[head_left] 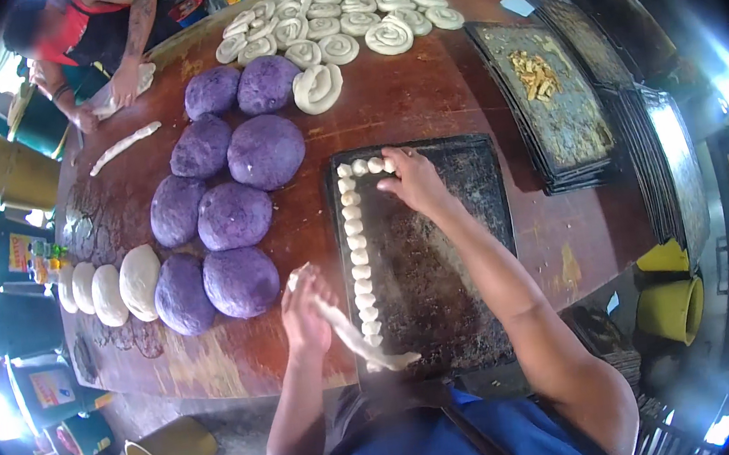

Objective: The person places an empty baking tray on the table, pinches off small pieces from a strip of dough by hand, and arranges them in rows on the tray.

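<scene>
My left hand point(305, 312) is closed around a long rope of white dough point(349, 336). One end pokes out above the fist, and the rest hangs down across the near left edge of a dark baking tray point(439, 264). Over the tray's far side, my right hand point(415, 179) has thumb and forefinger around a small dough ball point(389, 164). That ball sits at the end of a short row along the far edge. A column of several similar dough balls point(356, 242) runs down the tray's left side.
Large purple dough mounds point(235, 215) and white dough logs point(108, 295) lie left of the tray. Coiled dough ropes point(389, 37) cover the table's far part. Stacked trays point(547, 102) stand at right. Far left, another person's hands point(125, 82) work dough.
</scene>
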`<state>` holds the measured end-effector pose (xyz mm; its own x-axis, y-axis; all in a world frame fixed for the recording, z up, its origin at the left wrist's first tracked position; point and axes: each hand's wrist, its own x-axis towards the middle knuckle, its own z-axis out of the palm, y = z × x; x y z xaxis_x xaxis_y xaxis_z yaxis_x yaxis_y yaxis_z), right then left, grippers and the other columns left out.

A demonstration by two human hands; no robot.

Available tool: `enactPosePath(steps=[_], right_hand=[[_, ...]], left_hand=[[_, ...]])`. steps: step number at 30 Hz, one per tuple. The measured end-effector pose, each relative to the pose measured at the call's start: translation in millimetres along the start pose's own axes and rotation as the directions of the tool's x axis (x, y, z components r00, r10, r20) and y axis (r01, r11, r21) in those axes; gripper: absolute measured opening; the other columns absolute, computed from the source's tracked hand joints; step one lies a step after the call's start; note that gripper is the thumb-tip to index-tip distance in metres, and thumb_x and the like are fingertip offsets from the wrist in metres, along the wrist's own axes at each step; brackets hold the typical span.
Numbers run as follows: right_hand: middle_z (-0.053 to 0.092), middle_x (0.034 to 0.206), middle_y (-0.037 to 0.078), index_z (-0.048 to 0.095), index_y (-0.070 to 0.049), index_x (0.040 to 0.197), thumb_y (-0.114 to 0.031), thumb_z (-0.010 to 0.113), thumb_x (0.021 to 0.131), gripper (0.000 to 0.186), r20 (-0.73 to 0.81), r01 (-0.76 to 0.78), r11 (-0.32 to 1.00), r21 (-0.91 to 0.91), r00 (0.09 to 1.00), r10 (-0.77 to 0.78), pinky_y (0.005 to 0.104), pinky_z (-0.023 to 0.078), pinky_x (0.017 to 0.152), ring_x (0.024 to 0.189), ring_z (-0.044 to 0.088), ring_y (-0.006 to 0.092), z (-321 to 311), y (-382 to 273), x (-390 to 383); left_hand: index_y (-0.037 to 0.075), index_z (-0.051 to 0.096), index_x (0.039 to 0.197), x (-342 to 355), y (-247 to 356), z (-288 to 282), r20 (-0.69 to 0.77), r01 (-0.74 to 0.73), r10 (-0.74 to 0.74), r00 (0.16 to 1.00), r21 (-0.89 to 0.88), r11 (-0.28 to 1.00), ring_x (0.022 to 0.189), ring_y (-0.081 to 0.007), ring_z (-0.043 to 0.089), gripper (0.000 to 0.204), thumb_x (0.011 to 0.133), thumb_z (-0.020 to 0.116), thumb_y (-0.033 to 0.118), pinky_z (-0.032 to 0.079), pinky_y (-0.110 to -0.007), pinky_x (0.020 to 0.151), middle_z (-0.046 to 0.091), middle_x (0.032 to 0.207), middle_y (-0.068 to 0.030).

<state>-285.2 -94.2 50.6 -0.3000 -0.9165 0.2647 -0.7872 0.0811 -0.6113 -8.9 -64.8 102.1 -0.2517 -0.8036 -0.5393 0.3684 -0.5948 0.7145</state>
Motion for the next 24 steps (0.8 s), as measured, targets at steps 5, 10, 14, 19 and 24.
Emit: enactPosePath(steps=[5, 10, 14, 19, 24], right_hand=[[0.067, 0.101, 0.015, 0.065, -0.006, 0.11, -0.016, 0.075, 0.08, 0.033, 0.197, 0.077, 0.935, 0.346, 0.968, -0.153, 0.0361, 0.056, 0.066, 0.077, 0.068, 0.0194, -79, -143, -120], [0.069, 0.087, 0.013, 0.067, -0.006, 0.108, -0.007, 0.068, 0.084, 0.024, 0.13, -0.161, 0.959, 0.234, 0.983, 0.133, 0.0294, 0.056, 0.057, 0.064, 0.066, 0.0171, -76, -174, -168], [0.068, 0.089, 0.013, 0.064, -0.004, 0.109, -0.011, 0.068, 0.085, 0.026, 0.044, -0.134, 0.985, 0.111, 0.99, 0.13, 0.0294, 0.054, 0.052, 0.061, 0.066, 0.0175, -73, -182, -187], [0.064, 0.086, 0.015, 0.06, -0.004, 0.085, -0.02, 0.069, 0.084, 0.018, -0.052, -0.027, 0.996, -0.081, 0.998, 0.023, 0.0339, 0.051, 0.051, 0.062, 0.063, 0.0225, -71, -175, -149], [0.064, 0.07, 0.007, 0.062, -0.002, 0.085, -0.02, 0.069, 0.087, 0.019, 0.201, -0.182, 0.822, 0.539, 0.976, 0.085, 0.0283, 0.049, 0.052, 0.062, 0.062, 0.0129, -71, -103, -111]], left_hand=[[0.002, 0.024, 0.144, -35, -6, 2, 0.738, -0.718, 0.233, 0.634, 0.45, 0.531, 0.078, -0.0129, 0.056, 0.066, 0.086, 0.054, -0.004, 0.051, -0.031, 0.072, 0.055, 0.123, -0.0126], [-0.004, 0.052, 0.125, -32, -37, -15, 0.768, -0.27, -0.174, 0.616, 0.414, 0.869, 0.073, -0.0146, 0.058, 0.04, 0.097, 0.055, 0.025, 0.05, -0.029, 0.065, 0.063, 0.084, -0.0073], [-0.003, 0.057, 0.109, -45, -24, 15, 0.625, 0.018, -0.319, 0.713, 0.438, 0.899, 0.073, -0.0119, 0.056, 0.028, 0.1, 0.048, 0.022, 0.045, -0.027, 0.063, 0.06, 0.083, -0.0068], [-0.003, 0.058, 0.108, -40, -31, 15, 0.704, -0.282, -0.192, 0.683, 0.497, 0.821, 0.075, -0.0086, 0.057, 0.02, 0.089, 0.05, 0.0, 0.045, -0.024, 0.058, 0.061, 0.091, -0.0053], [0.004, 0.056, 0.087, -36, 17, 20, 0.556, 0.006, -0.002, 0.831, -0.006, 1.0, 0.067, -0.0116, 0.055, 0.006, 0.089, 0.05, 0.005, 0.047, -0.031, 0.059, 0.055, 0.075, -0.002]])
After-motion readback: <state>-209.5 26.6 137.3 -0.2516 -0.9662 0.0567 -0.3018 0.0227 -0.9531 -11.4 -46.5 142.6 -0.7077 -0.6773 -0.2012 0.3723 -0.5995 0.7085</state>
